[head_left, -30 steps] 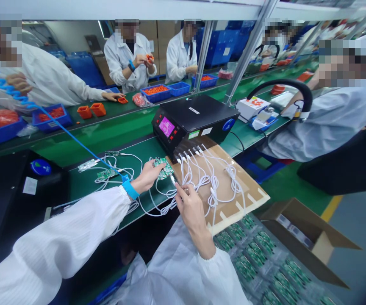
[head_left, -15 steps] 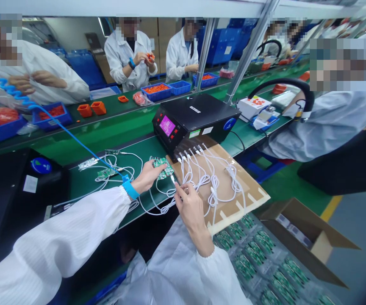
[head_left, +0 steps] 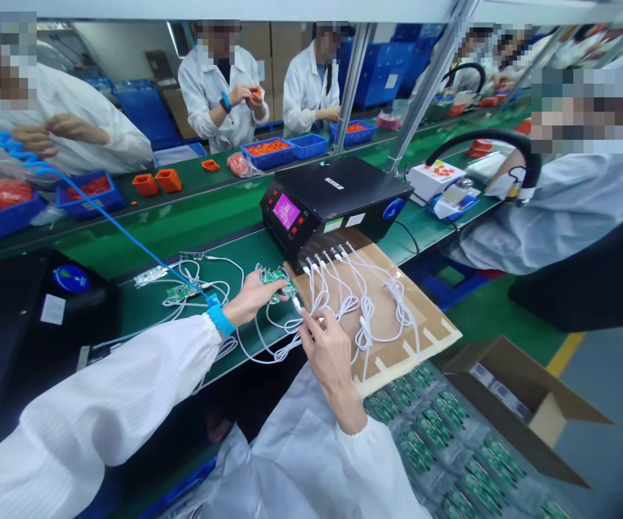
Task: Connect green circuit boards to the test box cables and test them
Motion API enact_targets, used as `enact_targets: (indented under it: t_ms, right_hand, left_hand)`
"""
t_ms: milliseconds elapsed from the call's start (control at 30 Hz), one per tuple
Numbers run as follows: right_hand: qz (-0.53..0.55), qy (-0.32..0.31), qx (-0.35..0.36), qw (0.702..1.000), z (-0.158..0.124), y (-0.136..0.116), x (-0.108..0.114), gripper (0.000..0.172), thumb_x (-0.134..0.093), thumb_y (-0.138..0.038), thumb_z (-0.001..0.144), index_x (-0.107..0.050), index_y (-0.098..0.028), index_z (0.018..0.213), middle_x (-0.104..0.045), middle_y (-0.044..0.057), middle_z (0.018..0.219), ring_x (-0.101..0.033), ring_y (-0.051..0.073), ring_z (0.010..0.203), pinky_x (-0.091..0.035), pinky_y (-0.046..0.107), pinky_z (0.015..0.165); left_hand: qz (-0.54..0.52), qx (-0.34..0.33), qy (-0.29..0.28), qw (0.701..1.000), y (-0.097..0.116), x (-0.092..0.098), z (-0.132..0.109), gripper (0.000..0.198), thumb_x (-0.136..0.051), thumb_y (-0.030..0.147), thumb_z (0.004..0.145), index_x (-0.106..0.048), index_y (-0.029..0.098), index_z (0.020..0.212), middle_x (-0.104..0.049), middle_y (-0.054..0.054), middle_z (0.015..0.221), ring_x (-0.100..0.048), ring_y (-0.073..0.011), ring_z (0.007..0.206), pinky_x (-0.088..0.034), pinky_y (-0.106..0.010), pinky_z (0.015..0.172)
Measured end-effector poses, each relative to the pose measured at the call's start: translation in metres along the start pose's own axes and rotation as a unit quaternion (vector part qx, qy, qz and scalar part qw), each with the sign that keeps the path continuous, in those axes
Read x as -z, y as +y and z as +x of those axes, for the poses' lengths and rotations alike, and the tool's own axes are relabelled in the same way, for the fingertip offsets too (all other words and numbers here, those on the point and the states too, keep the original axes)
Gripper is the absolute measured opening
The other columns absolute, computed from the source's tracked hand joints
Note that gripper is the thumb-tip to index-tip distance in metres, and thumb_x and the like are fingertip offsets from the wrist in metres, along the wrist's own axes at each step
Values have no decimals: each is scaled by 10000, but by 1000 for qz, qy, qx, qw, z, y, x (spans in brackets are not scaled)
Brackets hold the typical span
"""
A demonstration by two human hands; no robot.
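Observation:
My left hand (head_left: 254,297), with a blue wrist strap (head_left: 219,315) at the cuff, grips a green circuit board (head_left: 275,277) over the bench. My right hand (head_left: 327,346) pinches the white plug (head_left: 297,305) of a USB cable at the board's near right edge. Whether the plug is fully seated I cannot tell. Beyond the board stands a black test box (head_left: 338,189) with a lit purple screen (head_left: 286,211). Several white cables (head_left: 364,306) run from its front over a brown cardboard sheet (head_left: 381,353). More boards (head_left: 182,291) wired to cables lie left of my left hand.
A second black box (head_left: 24,331) stands at the left. Trays of circuit boards (head_left: 435,432) and an open carton (head_left: 533,404) are at the lower right. Across the green conveyor, co-workers in white coats handle parts near blue bins (head_left: 268,160). A coiled blue cord (head_left: 122,227) crosses the bench.
My right hand has shifted very slightly right with the plug. My left hand keeps its hold on the circuit board, which looks tilted a little differently.

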State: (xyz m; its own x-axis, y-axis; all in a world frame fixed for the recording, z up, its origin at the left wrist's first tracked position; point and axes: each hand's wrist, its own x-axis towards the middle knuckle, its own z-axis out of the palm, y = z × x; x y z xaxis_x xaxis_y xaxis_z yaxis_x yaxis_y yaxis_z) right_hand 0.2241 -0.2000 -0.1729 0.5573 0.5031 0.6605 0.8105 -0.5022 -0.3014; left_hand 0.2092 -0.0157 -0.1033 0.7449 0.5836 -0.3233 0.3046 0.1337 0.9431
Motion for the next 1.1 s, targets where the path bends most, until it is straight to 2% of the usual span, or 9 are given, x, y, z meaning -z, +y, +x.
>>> enact_targets:
  t_ms: [167, 267, 433, 533, 633, 733, 933, 1000, 1100]
  right_hand:
    - [15, 5, -8, 1000, 1, -2, 1, 216, -545, -174, 1046, -756, -186, 1091, -653, 43, 855, -586, 125, 672, -427, 252, 619]
    - [17, 25, -4, 1000, 1, -2, 1, 181, -580, -202, 1049, -756, -186, 1092, -645, 37, 840, -554, 114, 649, -404, 254, 611]
    - [16, 70, 18, 997, 1, -2, 2, 162, -611, -155, 1027, -748, -182, 1109, -637, 35, 820, -533, 125, 679, -393, 269, 636]
    - [20, 81, 32, 996, 2, -3, 3, 147, -603, -129, 1020, -740, -170, 1058, -623, 34, 785, -528, 140, 703, -412, 284, 669]
    - [33, 88, 39, 995, 3, -4, 2, 139, -595, -112, 1017, -724, -157, 1044, -629, 41, 789, -537, 150, 722, -431, 294, 681]
    - [45, 88, 42, 994, 3, -4, 2, 132, -597, -100, 1013, -713, -153, 1048, -622, 36, 776, -536, 152, 713, -431, 295, 670]
    - [58, 89, 43, 993, 3, -4, 3, 136, -594, -90, 1009, -706, -142, 1066, -632, 48, 791, -561, 159, 726, -442, 298, 678]
    - [59, 86, 38, 994, 3, -4, 2, 134, -594, -85, 1007, -709, -137, 1053, -630, 51, 792, -559, 161, 728, -445, 302, 687]
    - [57, 86, 33, 994, 4, -2, 0, 145, -584, -89, 1012, -714, -139, 1054, -627, 50, 792, -559, 163, 732, -439, 302, 689]
  left_hand:
    - [31, 12, -2, 999, -1, 2, 0, 558, -801, 109, 829, -513, 96, 1306, -749, -5, 723, -731, -158, 617, -544, -249, 655]
    - [26, 16, -31, 999, -3, 3, 1, 639, -805, 125, 842, -484, 47, 1389, -738, -14, 687, -733, -164, 640, -549, -246, 660]
    - [6, 76, -40, 996, 0, 4, -1, 945, -797, 116, 856, -216, 4, 1593, -766, -40, 745, -734, -159, 639, -565, -255, 679]
    - [12, 78, -39, 996, 4, 3, -5, 891, -816, 111, 834, -300, 18, 1556, -752, -29, 703, -722, -158, 619, -552, -248, 653]
    - [16, 61, -43, 997, 6, 2, -10, 607, -859, 123, 784, -549, 61, 1302, -728, -13, 667, -709, -152, 608, -527, -233, 604]
    - [15, 41, -52, 998, 7, 0, -13, 437, -868, 128, 769, -606, 87, 1117, -713, -5, 661, -709, -145, 616, -506, -217, 580]
    - [52, 61, -38, 996, 8, -3, -13, 874, -823, 123, 820, -320, 10, 1526, -736, -26, 688, -731, -171, 647, -488, -223, 569]
    - [60, 59, -40, 996, 8, -3, -12, 903, -826, 115, 813, -305, 3, 1542, -738, -30, 685, -731, -173, 650, -485, -223, 568]
    - [61, 54, -37, 996, 9, -4, -11, 805, -832, 110, 805, -400, 25, 1479, -734, -24, 677, -724, -165, 641, -484, -217, 565]
